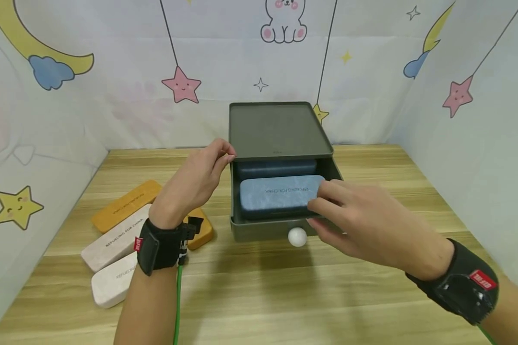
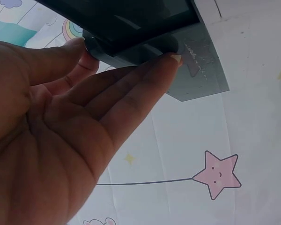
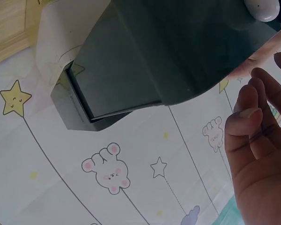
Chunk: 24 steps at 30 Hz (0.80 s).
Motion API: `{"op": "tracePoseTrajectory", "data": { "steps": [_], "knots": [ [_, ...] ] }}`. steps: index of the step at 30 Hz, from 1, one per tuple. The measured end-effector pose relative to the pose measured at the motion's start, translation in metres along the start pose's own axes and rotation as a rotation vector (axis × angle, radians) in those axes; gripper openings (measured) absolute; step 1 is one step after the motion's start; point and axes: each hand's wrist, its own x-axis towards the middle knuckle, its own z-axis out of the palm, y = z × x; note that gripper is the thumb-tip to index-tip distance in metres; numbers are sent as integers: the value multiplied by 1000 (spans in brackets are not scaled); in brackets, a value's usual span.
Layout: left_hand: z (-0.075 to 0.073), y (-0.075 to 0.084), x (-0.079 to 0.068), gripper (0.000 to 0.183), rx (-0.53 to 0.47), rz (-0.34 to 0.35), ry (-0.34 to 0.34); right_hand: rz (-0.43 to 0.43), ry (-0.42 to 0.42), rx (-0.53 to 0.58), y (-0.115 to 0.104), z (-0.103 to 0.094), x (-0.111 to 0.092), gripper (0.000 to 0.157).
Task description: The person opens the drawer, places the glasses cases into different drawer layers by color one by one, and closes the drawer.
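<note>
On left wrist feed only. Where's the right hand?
Observer: Head view has the right hand at the right end of a blue case in the drawer; can't tell if it's gripping.
Operator: Anything lying outside the drawer?
Observer: Yes, orange cases and pale cases on the table, to the drawer's left as the person sees it.
</note>
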Motion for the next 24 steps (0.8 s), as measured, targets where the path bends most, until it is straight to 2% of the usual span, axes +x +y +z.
{"op": "tracePoseTrajectory", "data": {
  "steps": [5, 12, 18, 24],
  "knots": [
    [0, 0, 0, 27, 0, -1, 2, 34, -4, -6, -11, 4, -9, 10],
    [-1, 1, -1, 27, -2, -1, 3, 75, 3, 4, -22, 14, -19, 30],
    [0, 1, -1, 27, -5, -8, 0, 92, -11, 45, -29, 23, -23, 20],
    [0, 2, -1, 24, 1, -10, 4, 114, 23, 58, -34, 32, -22, 24]
  ]
}}
